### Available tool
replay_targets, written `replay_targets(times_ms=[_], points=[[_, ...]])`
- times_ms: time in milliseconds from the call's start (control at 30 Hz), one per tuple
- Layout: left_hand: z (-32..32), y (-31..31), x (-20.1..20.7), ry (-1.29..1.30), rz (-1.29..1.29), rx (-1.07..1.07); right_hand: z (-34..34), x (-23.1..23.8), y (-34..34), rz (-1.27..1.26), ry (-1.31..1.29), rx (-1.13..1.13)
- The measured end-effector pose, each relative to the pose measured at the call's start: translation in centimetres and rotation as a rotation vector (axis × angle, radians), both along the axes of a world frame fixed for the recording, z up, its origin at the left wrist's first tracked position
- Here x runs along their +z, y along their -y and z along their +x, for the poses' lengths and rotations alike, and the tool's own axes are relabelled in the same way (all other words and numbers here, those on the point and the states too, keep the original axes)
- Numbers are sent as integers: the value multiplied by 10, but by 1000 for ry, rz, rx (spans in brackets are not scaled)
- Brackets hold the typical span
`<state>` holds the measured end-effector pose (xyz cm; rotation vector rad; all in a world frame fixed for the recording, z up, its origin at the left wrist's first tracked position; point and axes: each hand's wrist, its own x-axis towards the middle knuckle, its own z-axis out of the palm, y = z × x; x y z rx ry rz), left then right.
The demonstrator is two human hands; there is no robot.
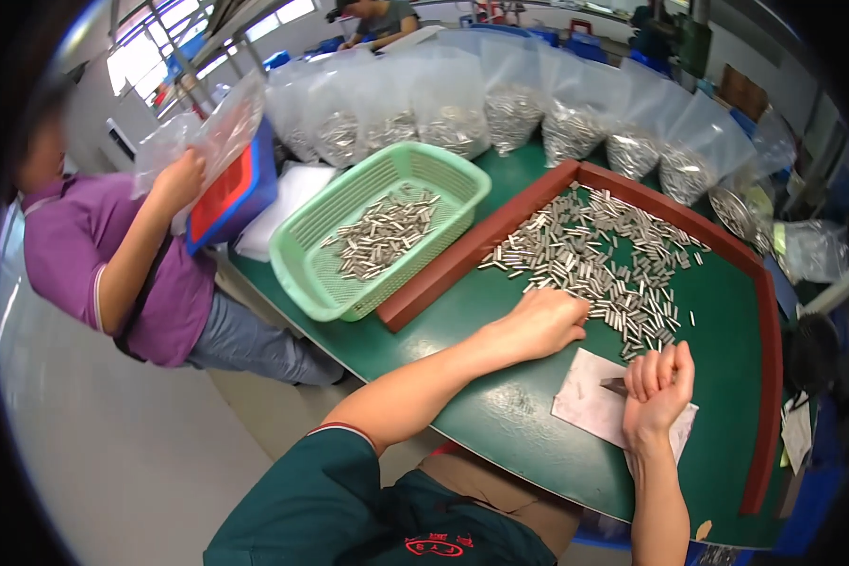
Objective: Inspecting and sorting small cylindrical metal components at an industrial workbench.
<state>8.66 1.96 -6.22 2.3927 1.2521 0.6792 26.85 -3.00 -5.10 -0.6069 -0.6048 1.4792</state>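
My left hand (541, 325) is closed, its knuckles up, at the near edge of a spread of short silvery metal pins (594, 255) on the green table (500, 396). What its fingers hold, if anything, is hidden. To the right, my right hand (656, 391) is curled, palm partly up, around a dark, flat-ended tool (614, 386); only the tool's tip shows, so its kind is unclear. Beneath that hand lies a white, smudged sheet (587, 396). Left of the pins, a light green plastic basket (297, 250) holds a heap of similar pins.
Reddish-brown strips (481, 247) frame the pins. Several clear bags (448, 99) of metal parts line the far side. At left a person in a purple shirt (127, 255) handles a clear plastic bag (226, 123) beside a blue-and-red bin (231, 193). Another person (384, 24) sits farther back.
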Motion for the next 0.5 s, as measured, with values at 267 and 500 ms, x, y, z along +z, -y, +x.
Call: replay_targets(times_ms=[267,500], points=[[-5,-4,5,1282,-1291,-131,-10,3,1,11,19,-6],[13,7,-2,1116,-1307,-170,-10,8,1,-25,-5,-51]])
